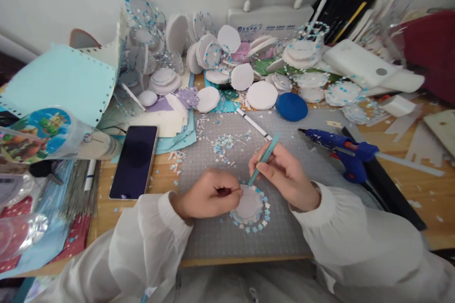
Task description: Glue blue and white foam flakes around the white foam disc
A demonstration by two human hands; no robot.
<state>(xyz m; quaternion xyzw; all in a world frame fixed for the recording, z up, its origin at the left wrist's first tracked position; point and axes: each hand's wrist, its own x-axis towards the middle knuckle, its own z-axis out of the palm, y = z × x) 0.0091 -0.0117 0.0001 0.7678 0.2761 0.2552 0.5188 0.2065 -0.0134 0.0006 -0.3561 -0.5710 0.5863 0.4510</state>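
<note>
A round white disc point(248, 204) ringed with small blue and white stars lies on the grey cutting mat point(209, 239). My right hand point(284, 173) grips teal tweezers point(263, 160), whose tips point down at the disc's upper edge. At the disc's upper left, my left hand point(213, 194) is closed with thumb and forefinger pinched together; what lies between them is too small to make out. Loose blue and white paper stars point(223, 144) are scattered on the mat beyond my hands.
A blue glue gun point(341, 149) lies at the right, a phone point(135, 161) at the left. Behind the mat are many white discs point(262, 95), a blue disc point(291, 106) and a white pen point(254, 124). A plastic cup point(53, 133) lies far left.
</note>
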